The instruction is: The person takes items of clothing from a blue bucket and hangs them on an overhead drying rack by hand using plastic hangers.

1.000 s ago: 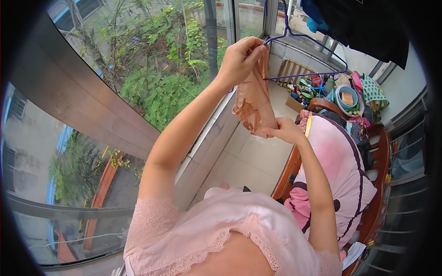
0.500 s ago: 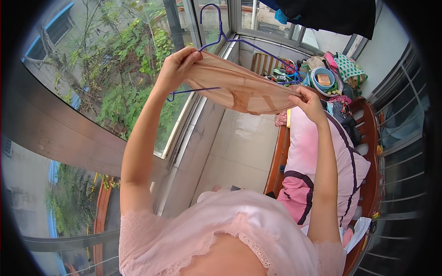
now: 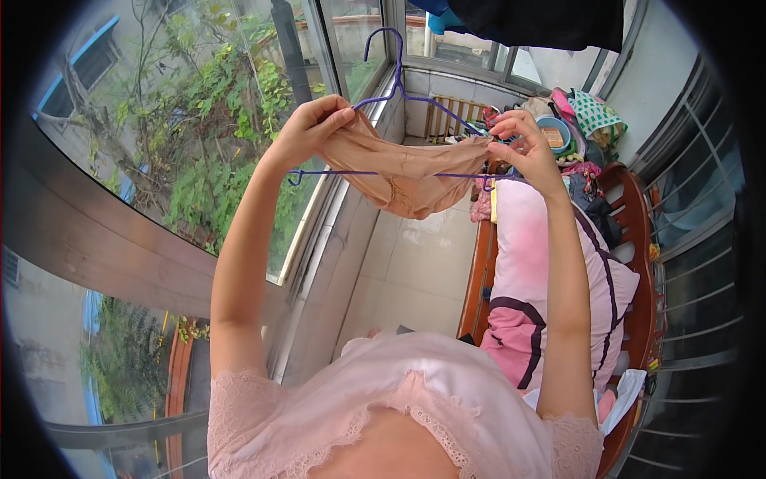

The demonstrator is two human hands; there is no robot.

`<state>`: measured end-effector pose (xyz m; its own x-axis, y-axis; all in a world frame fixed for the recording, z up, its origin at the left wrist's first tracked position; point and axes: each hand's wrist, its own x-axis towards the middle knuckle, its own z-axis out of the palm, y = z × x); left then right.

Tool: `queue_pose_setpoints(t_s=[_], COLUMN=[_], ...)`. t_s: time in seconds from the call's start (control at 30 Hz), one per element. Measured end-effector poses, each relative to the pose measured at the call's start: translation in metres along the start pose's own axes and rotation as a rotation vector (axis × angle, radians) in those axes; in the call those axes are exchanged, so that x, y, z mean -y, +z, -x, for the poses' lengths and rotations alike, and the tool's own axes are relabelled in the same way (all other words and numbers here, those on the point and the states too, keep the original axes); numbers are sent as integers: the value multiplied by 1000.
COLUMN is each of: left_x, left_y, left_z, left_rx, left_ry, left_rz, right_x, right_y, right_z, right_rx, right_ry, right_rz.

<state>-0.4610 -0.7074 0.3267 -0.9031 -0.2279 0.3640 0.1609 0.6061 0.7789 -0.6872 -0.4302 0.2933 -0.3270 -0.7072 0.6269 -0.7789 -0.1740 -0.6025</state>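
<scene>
A pair of beige underpants (image 3: 415, 180) hangs on a purple hanger (image 3: 396, 76), whose hook points up. My left hand (image 3: 313, 132) pinches the left end of the waistband together with the hanger's left shoulder. At the other end my right hand (image 3: 527, 152) grips the waistband between thumb and forefinger, its other fingers raised and curled, close to the hanger's right shoulder. The cloth sags between my hands, and the hanger's lower bar passes partly behind it. Both arms reach up and forward.
Windows (image 3: 215, 120) with plants outside line the left. A wooden bench (image 3: 479, 271) at the right bears a pink and white quilt (image 3: 535, 231). Behind it stand a blue basin (image 3: 568, 132) and piled bags. Dark clothing (image 3: 542, 20) hangs at the top.
The underpants have gone from stretched and tilted to sagging level along the hanger. My right hand has moved slightly left and up, and the hanger has shifted right and straightened.
</scene>
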Motion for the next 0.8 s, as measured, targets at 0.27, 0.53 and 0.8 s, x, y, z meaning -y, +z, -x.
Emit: queue_pose_setpoints(t_s=[0.27,0.53,0.8], left_x=[-3,16,21], left_y=[2,7,12], left_z=[-4,-9,-9], left_rx=[-45,-244,-221], left_ry=[-86,-212,-176], left_rz=[217,210,164], right_x=[-11,5,-10], right_y=[10,14,5], right_z=[0,-2,-4], right_rx=[-88,-353,-167], right_ry=[215,208,188], right_rz=[-341,-641,-266])
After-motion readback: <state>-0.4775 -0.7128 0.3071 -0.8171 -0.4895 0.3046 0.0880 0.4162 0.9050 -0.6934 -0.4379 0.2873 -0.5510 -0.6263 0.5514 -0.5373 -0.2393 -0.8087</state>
